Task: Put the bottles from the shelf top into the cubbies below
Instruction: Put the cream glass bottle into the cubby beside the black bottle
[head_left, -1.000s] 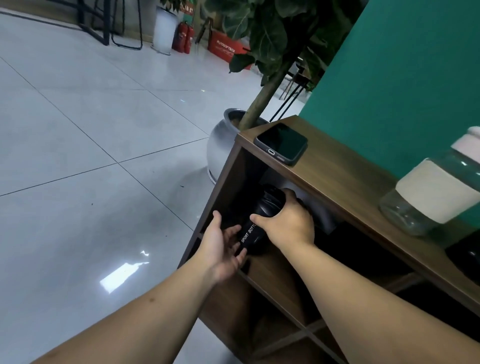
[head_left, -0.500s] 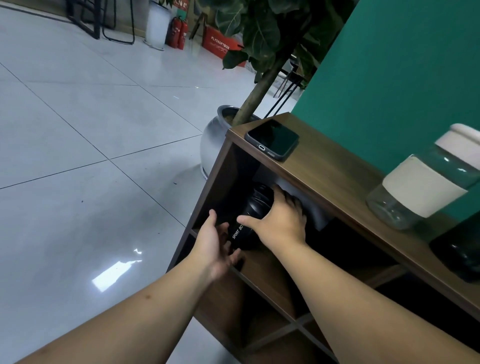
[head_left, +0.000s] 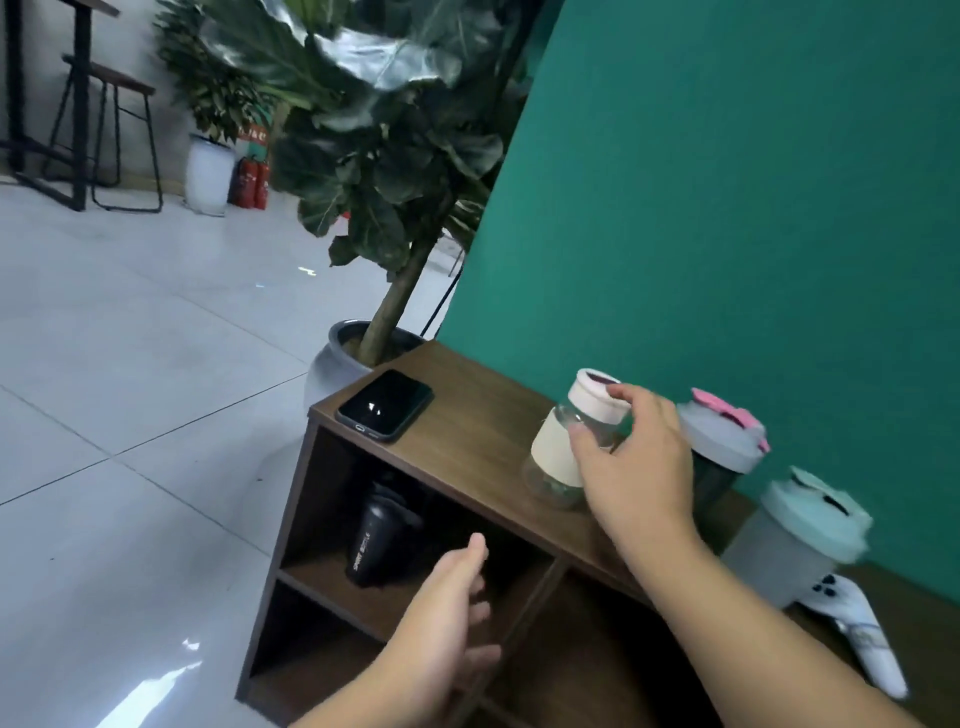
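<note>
A wooden shelf unit (head_left: 470, 415) stands against a green wall. A black sport bottle (head_left: 382, 540) stands in its upper left cubby. On the shelf top a clear glass bottle (head_left: 553, 457) with a cream sleeve and lid leans to the right, and my right hand (head_left: 639, 467) is closed around its neck and lid. Behind that hand stands a dark shaker with a grey and pink lid (head_left: 722, 431), and to the right a grey shaker with a mint lid (head_left: 795, 545). My left hand (head_left: 447, 618) hovers open in front of the cubbies, holding nothing.
A black phone (head_left: 384, 405) lies on the shelf top's left end. A white controller (head_left: 862, 639) lies at the right end, by the mint-lidded shaker. A potted plant in a grey pot (head_left: 332, 364) stands just left of the shelf. Tiled floor spreads to the left.
My right hand has let go of the black sport bottle in the cubby and risen to the shelf top, closing on the glass bottle. My left hand has drawn back from the cubby.
</note>
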